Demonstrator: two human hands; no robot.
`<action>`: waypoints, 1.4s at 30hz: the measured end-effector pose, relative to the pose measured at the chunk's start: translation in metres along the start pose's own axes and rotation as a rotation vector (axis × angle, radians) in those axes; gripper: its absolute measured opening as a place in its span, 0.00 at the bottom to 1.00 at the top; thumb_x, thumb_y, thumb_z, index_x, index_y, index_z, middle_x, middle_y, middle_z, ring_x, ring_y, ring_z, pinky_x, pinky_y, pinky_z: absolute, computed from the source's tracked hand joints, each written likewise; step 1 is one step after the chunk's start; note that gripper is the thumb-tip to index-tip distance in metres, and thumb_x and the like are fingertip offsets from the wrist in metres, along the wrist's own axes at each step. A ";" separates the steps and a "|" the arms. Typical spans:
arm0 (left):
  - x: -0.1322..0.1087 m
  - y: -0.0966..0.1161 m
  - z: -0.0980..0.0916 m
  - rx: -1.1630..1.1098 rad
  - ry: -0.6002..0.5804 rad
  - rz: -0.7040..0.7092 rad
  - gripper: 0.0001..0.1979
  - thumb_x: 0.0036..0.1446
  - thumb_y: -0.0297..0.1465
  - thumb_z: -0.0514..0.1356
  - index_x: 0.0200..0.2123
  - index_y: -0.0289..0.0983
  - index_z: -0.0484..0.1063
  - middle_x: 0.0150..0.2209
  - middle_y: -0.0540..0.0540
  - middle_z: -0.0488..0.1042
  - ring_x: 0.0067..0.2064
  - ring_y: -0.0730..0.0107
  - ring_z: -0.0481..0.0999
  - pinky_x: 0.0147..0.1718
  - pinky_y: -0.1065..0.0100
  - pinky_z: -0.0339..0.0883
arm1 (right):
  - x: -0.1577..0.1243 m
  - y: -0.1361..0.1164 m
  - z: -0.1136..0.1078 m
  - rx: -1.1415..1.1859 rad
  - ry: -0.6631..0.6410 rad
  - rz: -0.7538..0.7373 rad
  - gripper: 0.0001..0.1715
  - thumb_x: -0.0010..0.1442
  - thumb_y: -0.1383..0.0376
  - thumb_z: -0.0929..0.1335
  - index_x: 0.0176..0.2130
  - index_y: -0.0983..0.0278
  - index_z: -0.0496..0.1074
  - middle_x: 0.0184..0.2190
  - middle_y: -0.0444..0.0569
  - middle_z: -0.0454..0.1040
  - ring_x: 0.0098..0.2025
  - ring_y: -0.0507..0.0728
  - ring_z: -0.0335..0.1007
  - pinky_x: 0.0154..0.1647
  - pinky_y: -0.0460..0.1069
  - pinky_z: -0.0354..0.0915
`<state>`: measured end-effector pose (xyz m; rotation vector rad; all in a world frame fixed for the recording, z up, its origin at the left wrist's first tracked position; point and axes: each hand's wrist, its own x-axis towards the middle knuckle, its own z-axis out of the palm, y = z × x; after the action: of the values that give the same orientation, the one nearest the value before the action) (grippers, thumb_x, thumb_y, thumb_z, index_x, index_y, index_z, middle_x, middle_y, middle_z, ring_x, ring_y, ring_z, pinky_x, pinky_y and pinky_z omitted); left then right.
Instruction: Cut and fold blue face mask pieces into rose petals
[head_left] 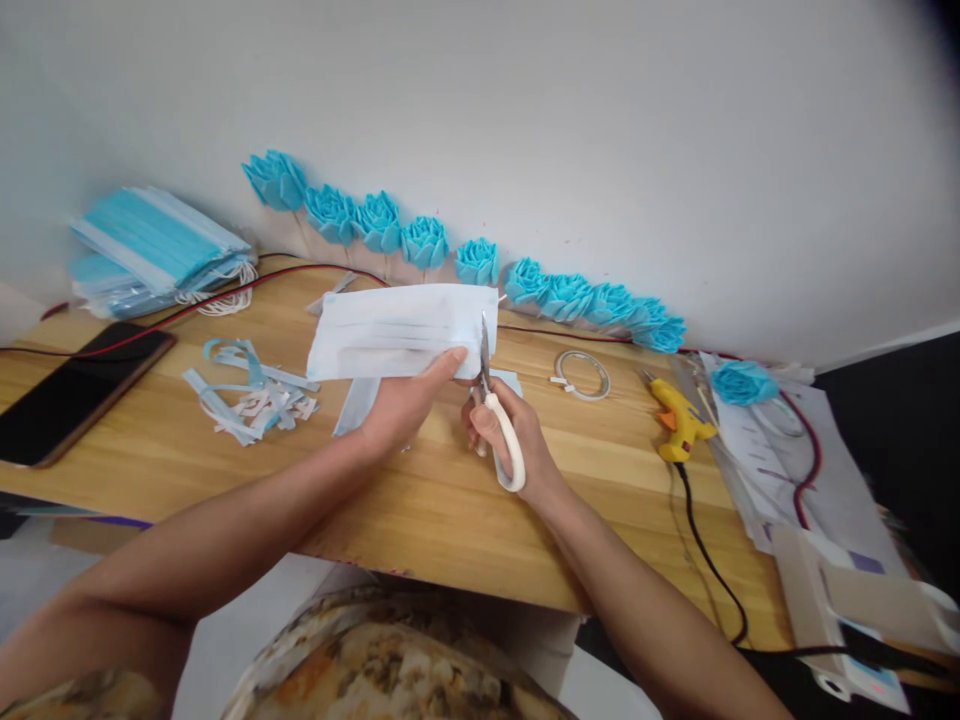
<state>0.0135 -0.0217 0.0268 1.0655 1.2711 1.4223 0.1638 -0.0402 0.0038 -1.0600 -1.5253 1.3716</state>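
Note:
My left hand (409, 400) grips a white face mask (390, 325) by its lower edge, thumb on top, and holds it up over the table. In my right hand (517, 430) is a pair of scissors (506, 450) with white handles. Their blades lie across the right end of the mask, close to its side edge. Under my hands, a pale blue strip (356, 405) shows partly on the table. Cut scraps (259, 395) of white and light blue material lie in a loose heap left of my left hand.
Blue flowers (379, 222) on sticks line the wall. Stacked masks (161, 245) and a phone (82, 385) lie left. A tape roll (581, 375), a yellow glue gun (679, 415) with its black cord, and papers (795, 450) with another flower are right. A red-black cable (217, 300) crosses the back.

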 end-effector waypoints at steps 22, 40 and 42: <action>-0.007 -0.018 0.002 0.081 0.061 0.057 0.14 0.53 0.43 0.70 0.41 0.45 0.80 0.45 0.45 0.83 0.68 0.46 0.67 0.72 0.48 0.49 | -0.002 -0.002 -0.001 -0.074 0.028 -0.077 0.35 0.57 0.32 0.68 0.35 0.60 0.65 0.28 0.42 0.65 0.28 0.53 0.60 0.29 0.50 0.59; -0.007 -0.018 0.002 0.059 0.038 0.043 0.15 0.52 0.43 0.71 0.42 0.47 0.80 0.47 0.46 0.83 0.70 0.45 0.64 0.73 0.47 0.44 | -0.004 -0.002 0.008 0.117 0.112 0.040 0.38 0.48 0.31 0.74 0.32 0.60 0.65 0.22 0.38 0.61 0.19 0.49 0.59 0.17 0.46 0.60; -0.008 -0.017 0.002 0.040 0.037 0.044 0.14 0.51 0.41 0.72 0.42 0.47 0.80 0.46 0.46 0.83 0.71 0.45 0.64 0.74 0.47 0.44 | -0.004 -0.001 0.008 0.129 0.114 0.049 0.37 0.48 0.32 0.74 0.31 0.60 0.65 0.22 0.38 0.61 0.18 0.48 0.59 0.16 0.46 0.59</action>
<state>0.0186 -0.0283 0.0100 1.1049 1.3149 1.4615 0.1578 -0.0468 0.0043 -1.0819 -1.3185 1.3993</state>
